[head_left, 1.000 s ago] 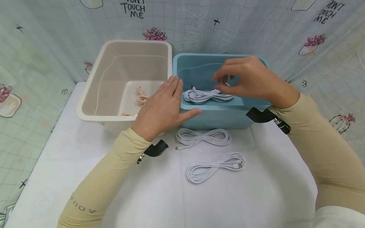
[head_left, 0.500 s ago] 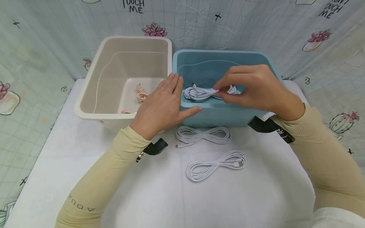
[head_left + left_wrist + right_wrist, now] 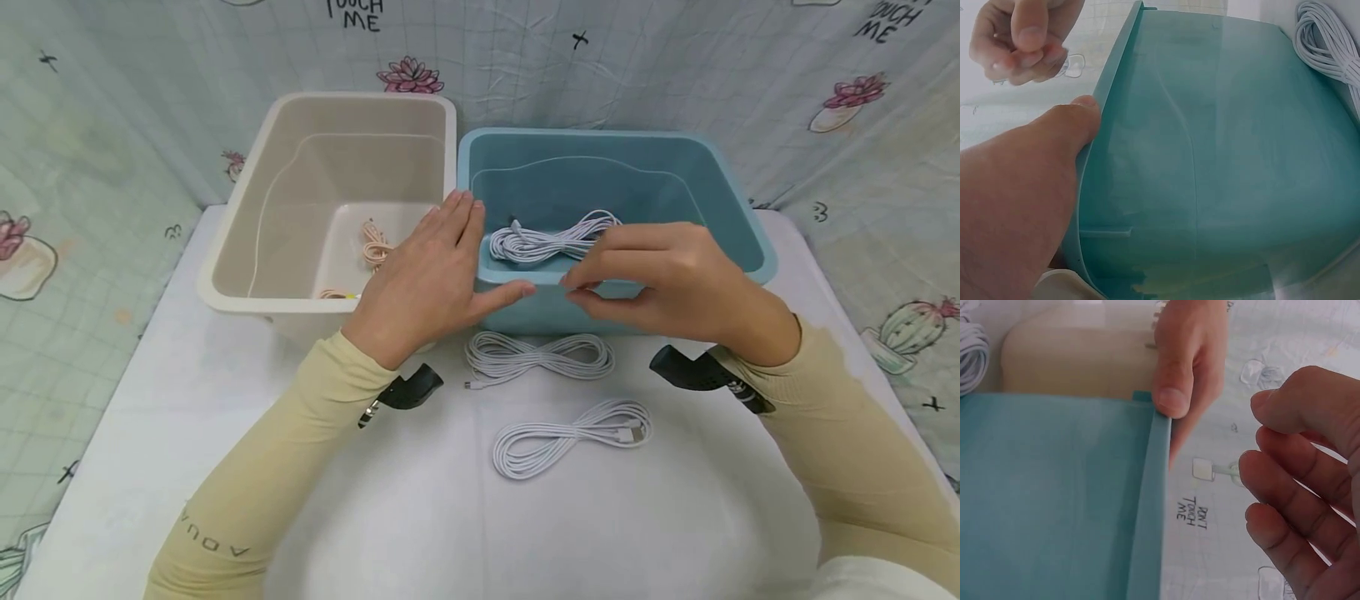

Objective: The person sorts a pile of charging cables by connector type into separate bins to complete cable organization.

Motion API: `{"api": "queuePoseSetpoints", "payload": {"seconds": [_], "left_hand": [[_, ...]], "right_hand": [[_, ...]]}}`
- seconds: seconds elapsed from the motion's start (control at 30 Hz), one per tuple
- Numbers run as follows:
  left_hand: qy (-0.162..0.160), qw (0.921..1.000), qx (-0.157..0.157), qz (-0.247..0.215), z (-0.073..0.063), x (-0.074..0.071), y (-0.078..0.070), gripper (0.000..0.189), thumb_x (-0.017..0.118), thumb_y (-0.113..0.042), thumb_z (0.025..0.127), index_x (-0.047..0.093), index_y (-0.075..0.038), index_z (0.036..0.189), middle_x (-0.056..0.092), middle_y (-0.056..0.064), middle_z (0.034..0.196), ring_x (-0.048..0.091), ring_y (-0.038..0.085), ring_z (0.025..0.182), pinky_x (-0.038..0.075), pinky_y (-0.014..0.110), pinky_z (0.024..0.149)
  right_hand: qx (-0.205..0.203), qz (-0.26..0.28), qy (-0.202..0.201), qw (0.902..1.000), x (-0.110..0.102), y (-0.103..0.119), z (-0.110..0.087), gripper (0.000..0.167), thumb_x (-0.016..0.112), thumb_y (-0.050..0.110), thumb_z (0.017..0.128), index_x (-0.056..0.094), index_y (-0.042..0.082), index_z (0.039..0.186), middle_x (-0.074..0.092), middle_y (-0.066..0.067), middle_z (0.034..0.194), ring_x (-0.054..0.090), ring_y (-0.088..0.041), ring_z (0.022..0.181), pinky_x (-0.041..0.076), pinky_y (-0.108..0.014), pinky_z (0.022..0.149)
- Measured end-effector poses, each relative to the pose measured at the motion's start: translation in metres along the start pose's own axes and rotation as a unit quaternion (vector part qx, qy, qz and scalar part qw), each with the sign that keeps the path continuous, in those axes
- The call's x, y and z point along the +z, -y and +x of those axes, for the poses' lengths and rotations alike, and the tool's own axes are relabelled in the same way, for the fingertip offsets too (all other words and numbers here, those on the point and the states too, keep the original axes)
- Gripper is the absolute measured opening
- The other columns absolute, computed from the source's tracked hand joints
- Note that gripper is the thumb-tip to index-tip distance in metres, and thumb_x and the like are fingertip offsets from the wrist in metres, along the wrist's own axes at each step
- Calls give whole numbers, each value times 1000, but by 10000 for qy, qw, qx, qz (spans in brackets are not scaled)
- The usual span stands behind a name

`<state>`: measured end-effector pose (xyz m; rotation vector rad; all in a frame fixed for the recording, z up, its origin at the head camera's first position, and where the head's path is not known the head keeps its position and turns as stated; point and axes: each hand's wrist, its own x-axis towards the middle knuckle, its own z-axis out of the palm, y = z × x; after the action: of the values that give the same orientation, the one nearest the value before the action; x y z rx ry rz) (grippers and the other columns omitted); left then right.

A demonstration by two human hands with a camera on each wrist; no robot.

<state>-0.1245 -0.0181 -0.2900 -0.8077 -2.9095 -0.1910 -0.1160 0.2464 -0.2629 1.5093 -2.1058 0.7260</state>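
My left hand [image 3: 427, 279] rests with straight fingers across the adjoining rims of a cream bin and a blue bin [image 3: 592, 135]. Its thumb touches the blue bin's front rim. Above that same rim, further right, hovers my right hand [image 3: 667, 279], thumb and fingers loosely bent. Nothing shows between its fingers in the right wrist view. Coiled white cable [image 3: 528, 244] lies on the blue bin's floor, its right end partly covered by my right hand. On the table before the bin are two coiled white cables, an upper one [image 3: 498, 357] and a lower one [image 3: 576, 433].
The cream bin [image 3: 360, 98] stands left of the blue one, holding a small beige cable bundle [image 3: 375, 247] and another thin piece partly hidden by my left hand. A white cloth [image 3: 420, 517] covers the table. A patterned curtain [image 3: 510, 50] hangs behind.
My right hand has come up out of the blue bin and back toward its front rim, uncovering more of the cable inside. The left hand has stayed in place.
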Motion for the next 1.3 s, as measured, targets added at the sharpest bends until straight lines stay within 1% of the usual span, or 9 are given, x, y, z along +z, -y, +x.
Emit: {"api": "queuePoseSetpoints", "payload": {"seconds": [0.13,0.33,0.53,0.73,0.9,1.0,1.1,1.23,1.3], "left_hand": [[-53,10000,11,-9,1,0,0,105,51,-77,93,37,5,157,36,22,166,31,33,159,27,42,133],[-50,10000,-5,-27,1,1,0,105,51,-77,93,38,5,156,37,23,166,32,33,159,27,43,133],[-148,9999,37,8,-1,2,1,105,51,-77,93,39,6,156,39,23,164,34,34,158,28,42,133],[-25,10000,-5,-36,0,0,1,106,50,-78,94,36,5,157,37,22,166,31,33,159,26,42,134],[126,9998,-108,-108,0,-2,2,107,48,-79,94,34,4,159,34,21,168,27,32,161,23,40,135],[135,9998,-120,-98,0,-2,3,106,49,-79,93,35,4,159,34,22,168,28,32,161,23,41,135],[145,9998,-103,-89,0,-3,3,106,49,-78,94,35,4,158,34,22,168,28,32,161,24,41,134],[135,9999,-59,-69,1,-3,2,106,49,-78,94,35,5,158,34,22,167,28,32,161,23,41,135],[121,9999,-44,-69,2,-3,1,106,49,-78,94,35,5,158,34,22,167,28,32,161,23,41,135]], "right_hand": [[48,67,98,9999,4,2,-7,32,60,32,103,80,11,90,76,1,82,67,-8,69,56,-20,64],[22,288,366,9989,15,2,-16,22,65,23,100,79,10,93,76,0,85,69,-8,71,58,-20,65],[-74,477,310,9984,29,3,-22,23,62,25,102,79,11,95,76,1,87,65,-7,71,56,-18,62],[-9,509,394,9979,37,7,-31,30,60,31,104,80,10,95,76,1,87,65,-8,71,55,-18,64],[82,736,548,9957,46,8,-36,22,63,27,102,79,12,97,74,3,88,60,-6,70,51,-16,63],[50,810,610,9948,54,4,-39,18,65,23,101,78,12,99,74,2,89,61,-6,72,52,-17,64],[111,834,829,9930,61,-1,-44,8,74,16,95,78,12,102,75,2,92,66,-7,78,56,-19,68],[290,818,1135,9897,68,-6,-50,28,86,4,79,78,12,105,76,1,96,70,-9,84,59,-22,72],[368,757,1220,9890,71,-7,-52,33,88,4,75,78,12,106,76,1,97,71,-9,86,60,-23,73]]}}
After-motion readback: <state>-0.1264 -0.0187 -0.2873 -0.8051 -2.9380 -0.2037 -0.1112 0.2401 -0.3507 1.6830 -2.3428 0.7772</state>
